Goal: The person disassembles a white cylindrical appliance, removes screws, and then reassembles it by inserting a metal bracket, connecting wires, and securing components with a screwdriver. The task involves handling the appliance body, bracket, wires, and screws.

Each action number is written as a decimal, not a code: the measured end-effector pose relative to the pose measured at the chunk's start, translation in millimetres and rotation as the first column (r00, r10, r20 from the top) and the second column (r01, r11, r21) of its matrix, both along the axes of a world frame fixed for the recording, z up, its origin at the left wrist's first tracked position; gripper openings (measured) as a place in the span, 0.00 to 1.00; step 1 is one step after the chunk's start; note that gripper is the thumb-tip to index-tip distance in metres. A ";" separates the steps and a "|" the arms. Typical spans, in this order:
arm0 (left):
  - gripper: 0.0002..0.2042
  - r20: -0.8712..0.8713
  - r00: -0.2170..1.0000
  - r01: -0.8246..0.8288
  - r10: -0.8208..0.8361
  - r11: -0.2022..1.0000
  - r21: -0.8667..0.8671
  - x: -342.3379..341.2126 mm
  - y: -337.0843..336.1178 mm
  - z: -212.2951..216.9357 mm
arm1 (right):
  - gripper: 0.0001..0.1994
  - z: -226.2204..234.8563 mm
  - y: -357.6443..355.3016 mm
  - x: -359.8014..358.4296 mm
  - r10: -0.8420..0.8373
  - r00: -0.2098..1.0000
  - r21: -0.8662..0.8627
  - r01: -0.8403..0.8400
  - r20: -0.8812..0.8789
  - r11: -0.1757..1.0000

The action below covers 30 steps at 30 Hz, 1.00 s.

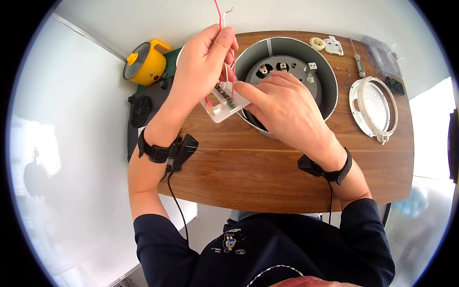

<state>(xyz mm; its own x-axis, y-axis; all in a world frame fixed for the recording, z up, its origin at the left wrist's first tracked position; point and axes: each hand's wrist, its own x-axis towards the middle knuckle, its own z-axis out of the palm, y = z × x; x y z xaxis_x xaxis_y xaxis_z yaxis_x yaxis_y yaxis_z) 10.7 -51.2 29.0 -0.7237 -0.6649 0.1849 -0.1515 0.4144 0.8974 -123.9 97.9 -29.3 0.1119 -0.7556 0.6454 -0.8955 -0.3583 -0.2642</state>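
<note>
Mounted on the wearer's head, as the left one of a side-by-side fisheye pair. Looking steeply down and forward, upright and unmirrored, over the dark T-shirt [277, 234] on the near side and across the wooden tabletop [267, 177] to the pale wall [287, 14] on the far side. Near enough to place the left hand [203, 62] and right hand [289, 103] large around the middle, and high enough to look into the round grey metal housing [330, 91]. Wide enough to span from the yellow electric pot [143, 69] at far left to the white plastic ring [393, 115] at right, with straight edges bent.
</note>
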 end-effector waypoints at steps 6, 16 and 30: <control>0.20 0.002 0.998 0.067 -0.068 0.982 0.174 1.7 -4.1 11.2 | 0.14 -0.8 2.7 -0.2 -0.024 0.999 0.077 0.027 -0.036 0.997; 0.36 -0.161 0.882 0.471 -0.443 0.822 0.320 39.8 -53.0 1.8 | 0.13 -5.9 3.5 -5.0 -0.053 0.999 0.064 0.053 0.000 0.997; 0.32 0.181 0.777 0.610 -0.603 0.792 0.019 42.0 -49.8 6.7 | 0.14 -5.1 3.2 -4.7 -0.030 0.999 0.034 0.029 0.012 0.999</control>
<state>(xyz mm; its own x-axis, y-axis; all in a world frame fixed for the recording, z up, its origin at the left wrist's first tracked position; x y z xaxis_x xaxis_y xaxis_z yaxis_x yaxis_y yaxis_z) 52.7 -101.1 35.7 -0.9966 -0.0726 0.0381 -0.0038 0.5058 0.8626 -128.6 101.1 -34.4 0.0817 -0.7801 0.6203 -0.9021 -0.3224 -0.2867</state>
